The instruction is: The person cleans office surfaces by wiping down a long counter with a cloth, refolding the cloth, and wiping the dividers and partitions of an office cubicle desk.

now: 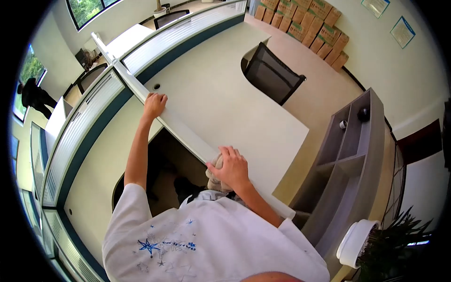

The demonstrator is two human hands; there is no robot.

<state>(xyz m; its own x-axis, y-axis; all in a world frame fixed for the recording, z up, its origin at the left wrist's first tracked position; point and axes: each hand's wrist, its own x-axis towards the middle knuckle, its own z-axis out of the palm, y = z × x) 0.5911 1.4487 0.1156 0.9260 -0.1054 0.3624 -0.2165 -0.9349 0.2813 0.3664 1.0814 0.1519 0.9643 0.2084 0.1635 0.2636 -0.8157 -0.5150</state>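
Note:
My left hand (155,105) is closed over the white top rail of a low desk partition (187,134), near the corner where several partitions meet. Farther along the same rail, my right hand (232,167) presses a crumpled beige cloth (215,176) against the edge, with its fingers bent over it. Part of the cloth is hidden under the palm. Beyond the rail spreads a white desktop (235,108) with a round cable hole (156,87) close to my left hand.
A black mesh chair (272,73) stands at the desk's far side. To the right is a grey shelf unit (350,155), with a white planter (357,244) nearer me. Stacked cardboard boxes (305,26) line the back wall. A person in dark clothes (35,96) stands far left.

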